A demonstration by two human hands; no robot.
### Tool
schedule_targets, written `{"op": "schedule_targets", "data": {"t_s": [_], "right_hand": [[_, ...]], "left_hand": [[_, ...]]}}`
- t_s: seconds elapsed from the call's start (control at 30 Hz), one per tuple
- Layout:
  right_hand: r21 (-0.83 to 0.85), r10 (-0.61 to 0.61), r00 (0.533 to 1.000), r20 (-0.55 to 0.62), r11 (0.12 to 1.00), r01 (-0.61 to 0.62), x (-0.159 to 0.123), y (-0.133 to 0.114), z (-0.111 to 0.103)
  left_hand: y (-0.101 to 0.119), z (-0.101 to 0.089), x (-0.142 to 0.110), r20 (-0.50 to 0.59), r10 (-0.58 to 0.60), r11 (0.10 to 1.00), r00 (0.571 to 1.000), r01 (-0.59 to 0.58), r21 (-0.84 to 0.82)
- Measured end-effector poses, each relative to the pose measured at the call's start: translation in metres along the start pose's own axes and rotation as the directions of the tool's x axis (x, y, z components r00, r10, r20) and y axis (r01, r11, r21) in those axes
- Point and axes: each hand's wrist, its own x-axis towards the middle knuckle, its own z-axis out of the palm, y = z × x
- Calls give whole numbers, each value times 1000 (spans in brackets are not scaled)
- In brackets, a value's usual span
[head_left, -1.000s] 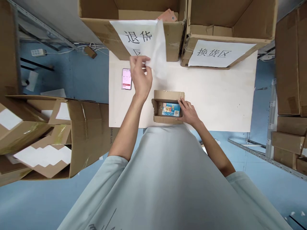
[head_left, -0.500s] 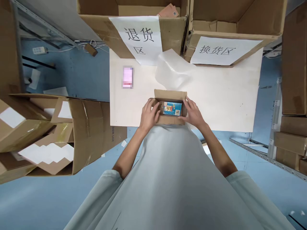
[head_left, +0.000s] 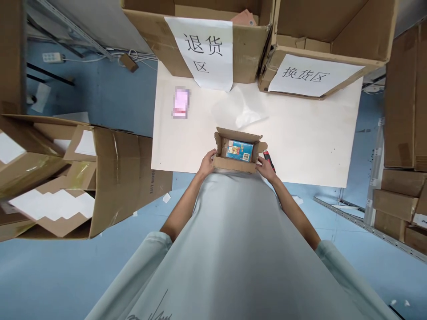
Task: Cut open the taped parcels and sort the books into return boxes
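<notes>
A small open cardboard box [head_left: 233, 166] stands at the near edge of the white table [head_left: 300, 133], its flaps raised. Inside lies a blue printed packet [head_left: 239, 150] with a barcode. My left hand [head_left: 207, 163] grips the box's left side, fingertips partly hidden behind the wall. On the opposite side, my right hand [head_left: 265, 169] is closed on the box's right end. Just beyond that hand rests a red and black cutter [head_left: 269, 162], partly covered by it. Behind the box is a crumpled sheet of translucent wrap [head_left: 238, 109].
Two large cartons with paper signs, a left one [head_left: 245, 53] and a right one [head_left: 268, 84], stand along the table's back. A blurred pink item [head_left: 181, 103] lies at the left. A big carton of cardboard scraps [head_left: 113, 178] stands left; stacked boxes [head_left: 396, 204] are at right.
My hands have moved from the box's upper edges down to its outer sides. The side flaps now stand up, and the cutter has come into view by my right hand.
</notes>
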Motion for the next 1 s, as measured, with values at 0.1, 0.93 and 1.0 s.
{"op": "schedule_targets", "data": {"t_s": [0.1, 0.93, 1.0], "right_hand": [[154, 85, 996, -24, 985, -80, -5, -12, -2], [245, 19, 960, -280, 968, 53, -17, -49, -18], [260, 13, 937, -348, 962, 83, -16, -66, -31]], "left_hand": [[8, 4, -7, -45, 11, 998, 999, -13, -58], [47, -9, -32, -165, 243, 970, 956, -241, 31], [70, -16, -31, -191, 279, 960, 941, -276, 46]]}}
